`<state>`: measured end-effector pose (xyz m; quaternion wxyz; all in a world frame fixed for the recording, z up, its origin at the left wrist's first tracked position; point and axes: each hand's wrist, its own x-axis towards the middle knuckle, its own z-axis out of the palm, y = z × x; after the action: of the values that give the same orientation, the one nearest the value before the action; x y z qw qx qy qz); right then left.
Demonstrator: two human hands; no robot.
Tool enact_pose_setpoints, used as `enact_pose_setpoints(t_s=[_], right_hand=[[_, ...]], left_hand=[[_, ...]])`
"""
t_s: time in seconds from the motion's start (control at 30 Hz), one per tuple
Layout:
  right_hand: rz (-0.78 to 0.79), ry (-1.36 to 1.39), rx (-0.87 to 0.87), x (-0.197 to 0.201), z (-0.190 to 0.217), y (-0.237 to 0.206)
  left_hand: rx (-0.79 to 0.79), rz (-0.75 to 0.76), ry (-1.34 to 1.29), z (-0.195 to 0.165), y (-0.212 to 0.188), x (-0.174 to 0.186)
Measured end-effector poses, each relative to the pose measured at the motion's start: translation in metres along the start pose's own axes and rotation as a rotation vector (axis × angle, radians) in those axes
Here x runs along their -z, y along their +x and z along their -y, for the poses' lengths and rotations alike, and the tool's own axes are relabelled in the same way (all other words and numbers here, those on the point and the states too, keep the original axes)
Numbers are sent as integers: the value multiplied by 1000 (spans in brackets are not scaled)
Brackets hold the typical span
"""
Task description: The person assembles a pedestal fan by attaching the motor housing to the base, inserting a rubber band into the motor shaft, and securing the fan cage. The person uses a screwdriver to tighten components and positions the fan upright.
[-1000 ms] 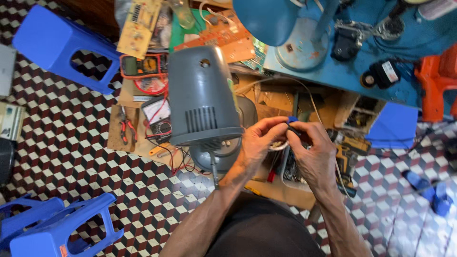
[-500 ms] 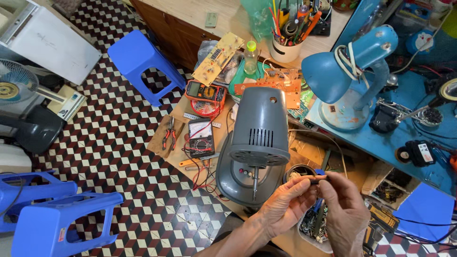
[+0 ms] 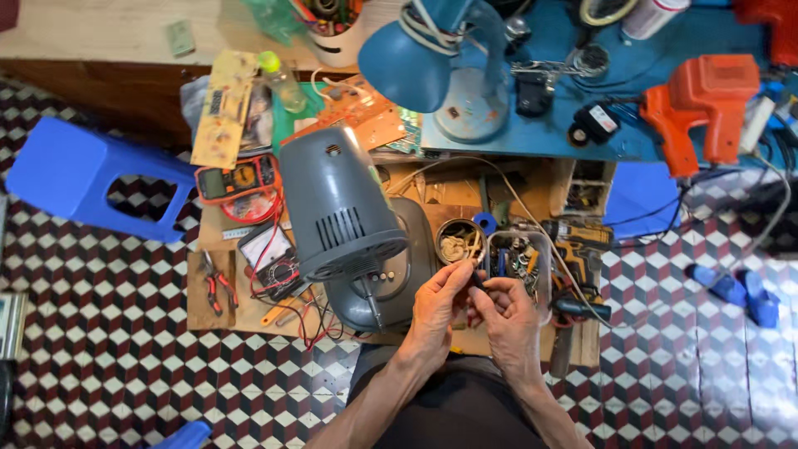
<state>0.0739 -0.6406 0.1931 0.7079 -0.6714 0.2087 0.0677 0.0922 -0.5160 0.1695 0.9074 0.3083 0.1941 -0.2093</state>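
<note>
Head view: both hands' (image 3: pixel 478 312) grip tight around one small dark part (image 3: pixel 477 281) (barely visible).

Matt grey plastic fan housing (image 3: pixel 341 208), glossy blue plastic stool (image 3: pixel 79 179), rough wooden board (image 3: pixel 532 187).

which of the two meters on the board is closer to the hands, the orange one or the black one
The black meter with the pale dial, lying lower on the board beside the grey motor housing, is closer to the left hand. The orange meter lies farther up.
</note>
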Motion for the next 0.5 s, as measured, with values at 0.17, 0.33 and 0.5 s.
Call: enact_pose_setpoints(t_s=[0.17,0.33,0.5], right_hand=[[-96,168,-10,4,-5,-17],[-154,222,28,-3,7,-41],[-210,-37,73,-11,8,-51]], left_hand=[[157,46,71,3,1,1],[169,159,74,1,-4,3],[204,248,1,-8,-15,12]])
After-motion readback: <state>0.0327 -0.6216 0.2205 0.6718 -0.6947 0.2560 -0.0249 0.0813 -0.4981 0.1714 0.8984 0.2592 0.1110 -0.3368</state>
